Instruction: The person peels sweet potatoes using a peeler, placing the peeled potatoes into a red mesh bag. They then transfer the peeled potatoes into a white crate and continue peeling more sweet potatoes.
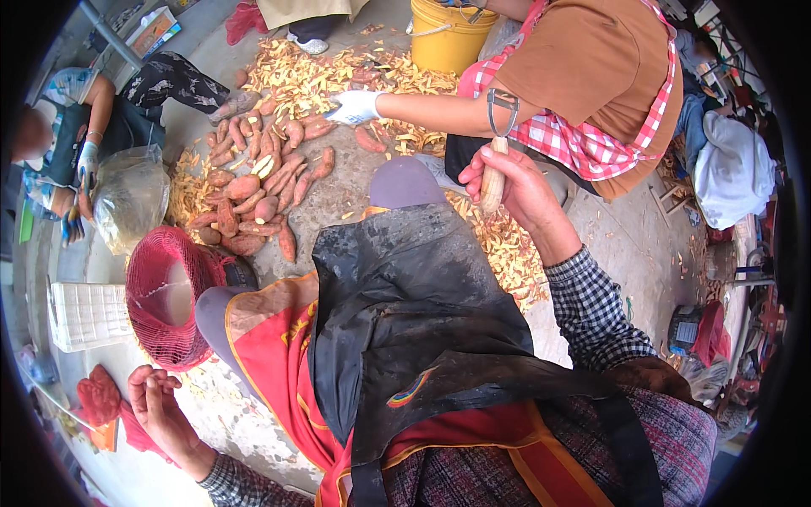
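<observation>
My right hand (523,184) grips the wooden handle of a Y-shaped peeler (495,161), its metal blade pointing away from me beside a co-worker's arm. My left hand (155,412) is low at the left, fingers loosely curled with nothing in them. Just beyond it stands a bucket lined with a red mesh bag (168,298), with pale, cloudy contents. A heap of sweet potatoes (253,196) lies on the concrete floor ahead; most have reddish skin, and a few show pale peeled patches. A black apron (412,285) covers my lap.
Peelings (304,66) are strewn around the heap. A co-worker's white-gloved hand (355,108) is beside the sweet potatoes. At the back stands a yellow bucket (451,38). Another gloved person sits at left by a clear plastic bag (134,196), near a white plastic crate (89,314).
</observation>
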`<state>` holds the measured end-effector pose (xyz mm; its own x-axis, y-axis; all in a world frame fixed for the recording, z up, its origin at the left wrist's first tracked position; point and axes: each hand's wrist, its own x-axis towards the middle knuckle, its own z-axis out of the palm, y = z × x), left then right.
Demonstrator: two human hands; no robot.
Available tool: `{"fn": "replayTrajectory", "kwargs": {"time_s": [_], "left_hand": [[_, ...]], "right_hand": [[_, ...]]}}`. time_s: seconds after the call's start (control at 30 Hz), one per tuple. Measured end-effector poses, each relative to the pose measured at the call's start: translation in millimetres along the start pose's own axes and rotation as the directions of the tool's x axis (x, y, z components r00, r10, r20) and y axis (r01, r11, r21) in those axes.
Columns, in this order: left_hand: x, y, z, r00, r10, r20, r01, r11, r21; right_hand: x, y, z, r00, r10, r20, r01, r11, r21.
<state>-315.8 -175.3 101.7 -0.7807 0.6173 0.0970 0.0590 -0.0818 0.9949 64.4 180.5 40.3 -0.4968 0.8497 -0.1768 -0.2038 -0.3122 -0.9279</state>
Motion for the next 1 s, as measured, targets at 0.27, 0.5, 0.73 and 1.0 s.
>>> {"fn": "replayTrajectory", "kwargs": {"time_s": [0.27, 0.5, 0.73, 1.0], "left_hand": [[-28, 17, -84, 0.983, 0.052, -0.176, -0.034, 0.994, 0.1], [7, 13, 6, 0.987, -0.022, -0.158, 0.055, 0.977, 0.206], [2, 25, 5, 0.972, -0.04, -0.233, 0.11, 0.949, 0.295], [83, -8, 56, 0.993, -0.108, -0.057, 0.12, 0.95, 0.289]], "right_hand": [[10, -7, 37, 0.981, 0.027, 0.194, -0.009, 0.996, -0.09], [70, 28, 118, 0.911, 0.095, 0.402, -0.085, 0.995, -0.043], [92, 53, 173, 0.788, 0.101, 0.607, -0.201, 0.975, 0.098], [124, 30, 200, 0.907, 0.053, 0.418, -0.106, 0.989, 0.106]]}}
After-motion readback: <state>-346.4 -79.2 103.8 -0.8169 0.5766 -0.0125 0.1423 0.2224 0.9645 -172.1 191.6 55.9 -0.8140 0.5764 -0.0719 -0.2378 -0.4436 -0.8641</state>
